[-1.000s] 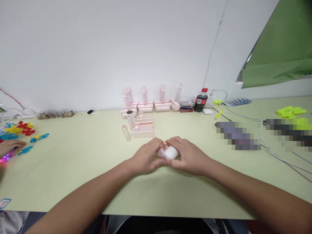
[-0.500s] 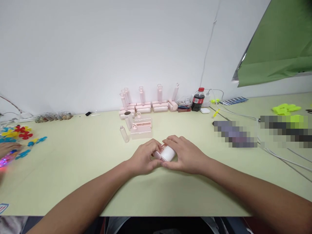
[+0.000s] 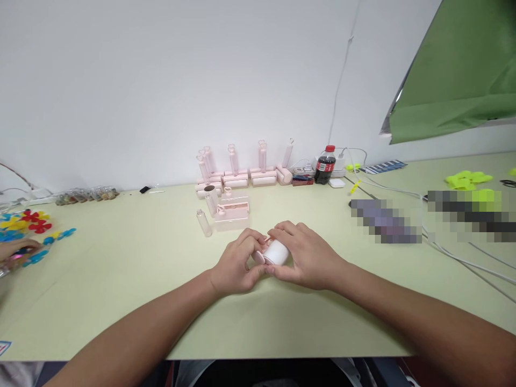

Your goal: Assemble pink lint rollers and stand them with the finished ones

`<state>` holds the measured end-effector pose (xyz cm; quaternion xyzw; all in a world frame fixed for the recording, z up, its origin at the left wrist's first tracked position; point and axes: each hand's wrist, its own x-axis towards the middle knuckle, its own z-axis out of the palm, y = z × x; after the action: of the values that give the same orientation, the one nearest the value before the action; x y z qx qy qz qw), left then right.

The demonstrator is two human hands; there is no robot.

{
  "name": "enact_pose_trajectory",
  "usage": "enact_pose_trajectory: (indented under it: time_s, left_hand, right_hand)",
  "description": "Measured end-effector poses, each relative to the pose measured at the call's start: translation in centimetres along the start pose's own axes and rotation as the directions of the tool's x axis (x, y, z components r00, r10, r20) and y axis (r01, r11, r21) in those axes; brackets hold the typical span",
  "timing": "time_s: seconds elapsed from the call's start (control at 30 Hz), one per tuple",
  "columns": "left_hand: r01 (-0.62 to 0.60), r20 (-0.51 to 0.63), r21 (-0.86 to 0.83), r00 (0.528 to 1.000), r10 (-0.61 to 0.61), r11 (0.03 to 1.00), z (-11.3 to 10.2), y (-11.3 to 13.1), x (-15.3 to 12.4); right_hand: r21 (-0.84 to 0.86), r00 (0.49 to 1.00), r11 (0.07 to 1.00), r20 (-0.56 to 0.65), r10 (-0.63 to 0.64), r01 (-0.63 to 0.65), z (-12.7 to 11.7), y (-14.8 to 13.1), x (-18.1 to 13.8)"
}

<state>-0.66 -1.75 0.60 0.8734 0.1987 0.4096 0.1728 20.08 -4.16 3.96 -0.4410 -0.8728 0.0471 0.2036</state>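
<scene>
Both my hands meet over a small lint roller (image 3: 277,252), a white roll with pale pink end parts. My right hand (image 3: 308,255) wraps around the white roll from the right. At its left end my left hand (image 3: 239,262) grips the round pink end piece (image 3: 258,257), with fingers curled over it. The fingers hide part of the pink frame. Beyond my hands lie a clear pinkish tube (image 3: 204,223), a pink tube with a brown open end (image 3: 210,200) and a clear pink cover (image 3: 233,216).
Along the wall stands a row of pink lint rollers (image 3: 263,176) with upright handles. A cola bottle (image 3: 324,165), white cables (image 3: 387,185) and a blurred dark object (image 3: 385,221) are on the right. At the left edge, another person's hand (image 3: 18,248) is near colourful flower-shaped pieces (image 3: 39,226).
My hands stay on the lint roller, with its pink end piece turned slightly and the white roll shifted a little. The other person's hand and the glowing item at the left have moved.
</scene>
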Motion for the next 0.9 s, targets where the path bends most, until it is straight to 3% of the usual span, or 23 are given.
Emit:
enact_pose_trajectory:
  time_s: [0.47, 0.9]
  left_hand:
    - [0.022, -0.007, 0.008, 1.000, -0.022, 1.000, 0.64, 0.00, -0.11]
    - [-0.014, -0.049, 0.007, 0.999, 0.014, 1.000, 0.65, -0.33, 0.01]
  right_hand:
    - [-0.077, 0.999, 0.997, 0.022, 0.034, -0.032, 0.16, -0.31, 0.02]
    - [-0.035, 0.998, 0.997, 0.017, 0.066, -0.065, 0.39, 0.04, 0.30]
